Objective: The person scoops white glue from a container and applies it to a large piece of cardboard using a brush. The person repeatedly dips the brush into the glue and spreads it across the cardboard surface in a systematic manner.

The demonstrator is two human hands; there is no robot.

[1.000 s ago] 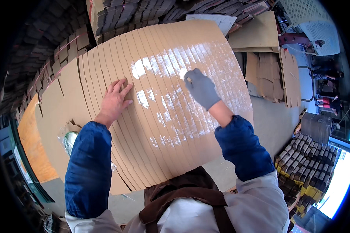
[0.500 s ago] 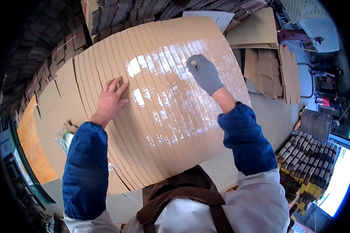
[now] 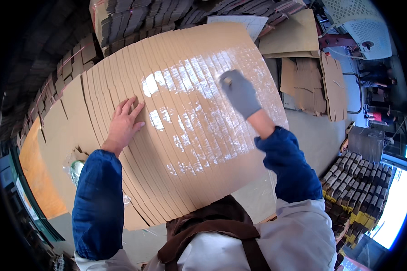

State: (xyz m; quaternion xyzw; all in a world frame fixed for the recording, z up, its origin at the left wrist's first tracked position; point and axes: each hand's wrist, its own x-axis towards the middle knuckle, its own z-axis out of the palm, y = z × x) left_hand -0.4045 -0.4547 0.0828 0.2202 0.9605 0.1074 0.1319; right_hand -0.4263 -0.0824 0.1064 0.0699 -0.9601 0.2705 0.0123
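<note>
Overlapping flat cardboard sheets (image 3: 185, 185) lie fanned out in front of me, their edges stepped in narrow strips. A shiny, wet-looking coating like glue (image 3: 203, 113) covers their middle and right part in streaks. My bare left hand (image 3: 125, 123) rests on the strips left of the coating, its fingers spread. My right hand (image 3: 242, 95), in a grey glove, is closed over the upper right of the coated area. A small tan end shows between its curled fingers; the rest of what it holds is hidden, and the hand is slightly blurred.
A clear plastic bag with a roll-like thing (image 3: 76, 169) lies beside my left forearm. Stacks of cardboard (image 3: 135, 22) stand at the back. More cardboard pieces (image 3: 307, 83) lie at the right, and bundled pieces (image 3: 357, 189) at the lower right. People (image 3: 375, 79) are far right.
My right hand has moved a little nearer to me over the coated strips. My left hand stays on the sheets. The whole view has shifted slightly.
</note>
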